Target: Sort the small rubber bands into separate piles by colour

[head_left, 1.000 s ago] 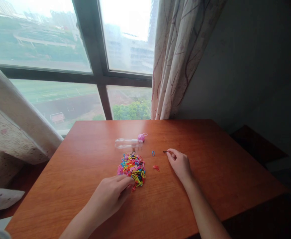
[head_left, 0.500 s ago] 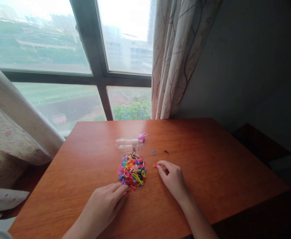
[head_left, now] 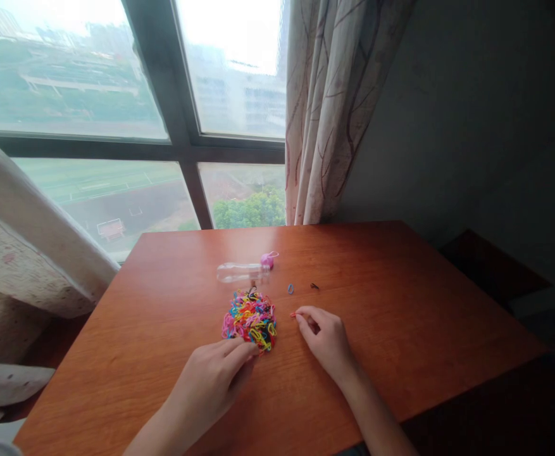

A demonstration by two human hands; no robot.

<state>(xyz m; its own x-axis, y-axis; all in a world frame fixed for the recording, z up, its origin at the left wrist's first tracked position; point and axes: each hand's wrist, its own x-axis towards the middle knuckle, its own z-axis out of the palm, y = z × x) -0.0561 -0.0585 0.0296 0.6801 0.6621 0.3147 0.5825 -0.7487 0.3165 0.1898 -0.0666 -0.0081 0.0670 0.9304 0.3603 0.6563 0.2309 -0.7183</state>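
Note:
A heap of small coloured rubber bands (head_left: 250,318) lies in the middle of the wooden table (head_left: 400,304). My left hand (head_left: 213,380) rests at the heap's near edge, fingertips pinched together against the bands. My right hand (head_left: 324,339) lies just right of the heap, its fingertips curled onto a small red band (head_left: 293,315). Farther back, a blue band (head_left: 290,289) and a dark band (head_left: 314,286) lie apart on the wood.
A clear plastic bottle (head_left: 237,272) lies on its side behind the heap, with a pink cap (head_left: 268,259) beside its mouth. Curtains (head_left: 338,107) hang at both sides of a large window behind the table. A dark lower surface stands right of the table.
My right hand left the dark band on the table and drew back toward me to the red band. My left hand has stayed at the heap's near edge.

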